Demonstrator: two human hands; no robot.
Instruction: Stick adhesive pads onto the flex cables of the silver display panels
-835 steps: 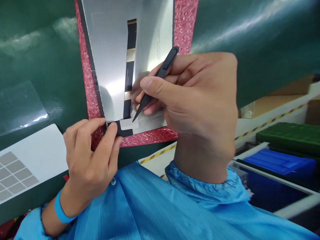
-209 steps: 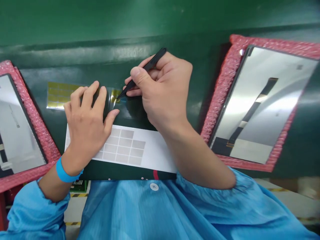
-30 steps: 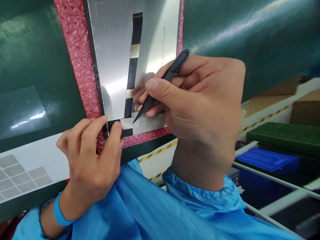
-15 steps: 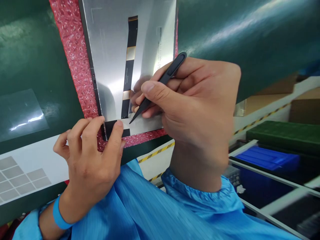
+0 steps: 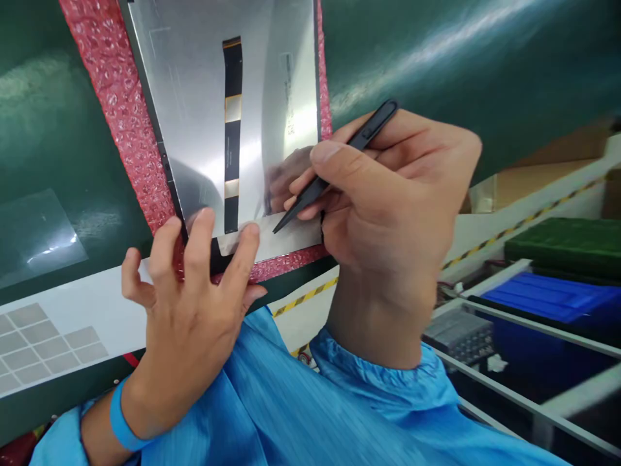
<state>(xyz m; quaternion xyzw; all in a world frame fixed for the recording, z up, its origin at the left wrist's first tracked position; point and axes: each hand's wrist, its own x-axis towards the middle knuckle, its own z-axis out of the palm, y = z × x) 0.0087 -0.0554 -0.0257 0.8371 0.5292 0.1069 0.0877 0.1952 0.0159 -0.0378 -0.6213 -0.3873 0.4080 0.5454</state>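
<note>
A silver-backed display panel (image 5: 194, 90) lies in front of me with a black ribbon cable (image 5: 233, 149) running down its middle. Across its near edge runs a silvery tape strip (image 5: 294, 238). My left hand (image 5: 194, 317) is spread over the near left corner, its index fingertip resting on the strip close to the cable's lower end. In my right hand (image 5: 398, 194) a pair of black tweezers (image 5: 374, 128) is held like a pen. Their tip points down at the strip, right of my left index finger; I cannot tell whether it touches.
Pink bubble wrap (image 5: 111, 97) lies under the panel on the green mat (image 5: 412, 58). To the left are a clear film (image 5: 41, 236) and a white sheet with grey squares (image 5: 116, 294). A blue bin (image 5: 557, 294) and cardboard boxes (image 5: 543, 184) stand lower right.
My left index finger has shifted right along the strip, and its other fingers are more spread. The tweezers have moved right, away from the cable end. The panel appears further left in view.
</note>
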